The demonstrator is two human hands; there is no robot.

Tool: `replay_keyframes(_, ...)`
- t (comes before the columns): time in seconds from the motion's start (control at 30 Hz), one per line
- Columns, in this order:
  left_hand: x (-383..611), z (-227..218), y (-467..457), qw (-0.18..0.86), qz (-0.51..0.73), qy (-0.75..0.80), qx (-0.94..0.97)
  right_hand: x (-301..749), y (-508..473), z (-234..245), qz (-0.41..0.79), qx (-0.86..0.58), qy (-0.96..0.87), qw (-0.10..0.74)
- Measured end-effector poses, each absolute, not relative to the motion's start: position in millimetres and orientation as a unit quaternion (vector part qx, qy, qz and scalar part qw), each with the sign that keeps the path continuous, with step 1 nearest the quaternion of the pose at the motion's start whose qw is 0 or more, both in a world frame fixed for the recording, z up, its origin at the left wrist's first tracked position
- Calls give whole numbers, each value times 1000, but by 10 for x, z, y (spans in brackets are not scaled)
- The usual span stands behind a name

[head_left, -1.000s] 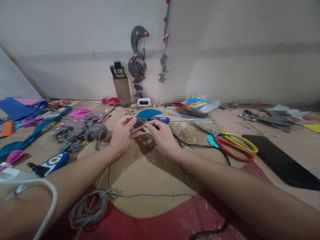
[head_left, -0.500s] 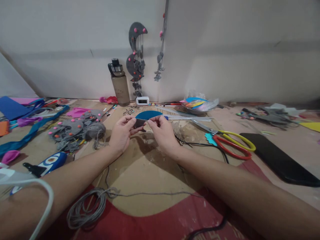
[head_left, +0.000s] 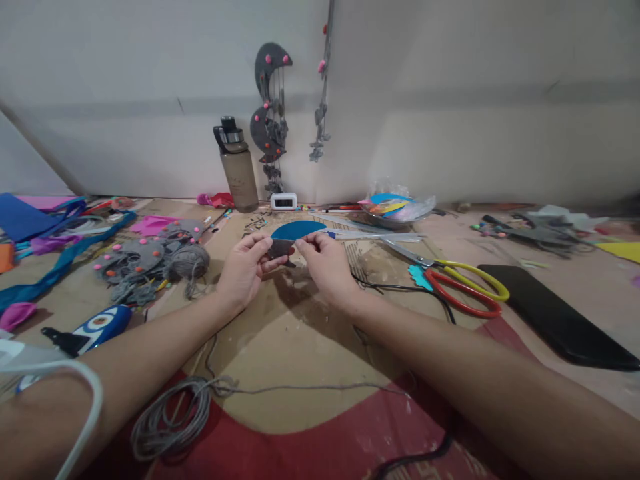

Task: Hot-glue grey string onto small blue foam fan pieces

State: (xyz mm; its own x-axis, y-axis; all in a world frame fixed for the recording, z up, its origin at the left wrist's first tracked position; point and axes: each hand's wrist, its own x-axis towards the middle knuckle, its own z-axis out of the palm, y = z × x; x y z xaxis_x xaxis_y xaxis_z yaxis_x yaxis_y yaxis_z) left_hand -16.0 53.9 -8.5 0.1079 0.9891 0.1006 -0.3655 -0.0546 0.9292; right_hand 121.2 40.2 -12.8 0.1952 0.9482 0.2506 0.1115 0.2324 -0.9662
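My left hand and my right hand meet above the cardboard work surface. Both pinch a small grey felt piece between thumbs and fingertips. Just behind my hands lies a blue half-round felt piece. A grey yarn ball sits to the left, and a loose coil of grey yarn lies near my left forearm.
Red-and-yellow scissors lie to the right, beside a black flat pad. A water bottle, a small white clock and hanging grey felt ornaments stand at the wall. Grey felt cutouts and coloured scraps crowd the left.
My hands stay together on the grey piece; the right fingers shifted slightly. The view has drifted a little.
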Motion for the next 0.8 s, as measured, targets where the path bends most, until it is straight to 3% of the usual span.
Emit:
replay_keyframes(0.53, -205, -117, 604, 661, 519, 325, 433, 1240, 485, -232, 499, -393, -472, 611)
replay_keyframes(0.8, -214, -124, 601, 663, 519, 306, 445, 1254, 499, -258, 474, -414, -471, 619)
